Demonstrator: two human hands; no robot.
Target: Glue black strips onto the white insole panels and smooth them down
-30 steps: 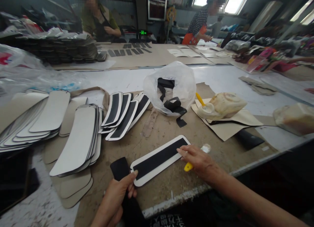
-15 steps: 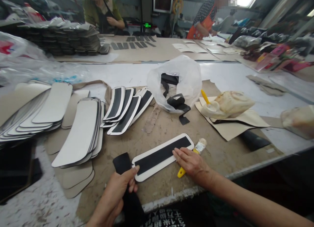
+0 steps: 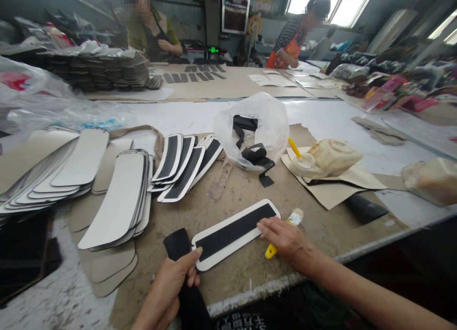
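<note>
A white rounded panel [image 3: 214, 263] with a black strip [image 3: 232, 229] along its middle lies slanted on the brown work sheet. My left hand [image 3: 174, 282] pinches its near-left end, thumb on top, the other fingers curled under. A loose black band [image 3: 177, 243] runs beneath this hand towards the table edge. My right hand [image 3: 291, 239] is closed around a paint brush with a yellow handle [image 3: 271, 251] and whitish bristles [image 3: 296, 216]. Its fingertips press on the strip near the panel's far-right end. The middle of the brush is hidden by the palm.
Several finished-looking panels with black strips [image 3: 183, 175] and plain white panels [image 3: 114, 196] are stacked left. A plastic bag [image 3: 223, 125] holds black strips. A crusted pale container [image 3: 332, 155] with another yellow-handled brush [image 3: 294, 147] stands right. Two people [image 3: 153, 35] work across the table.
The view has tilted slightly upward. My right hand has shifted slightly along the strip towards the panel's far-right end, with the brush in it. My left hand keeps its pinch.
</note>
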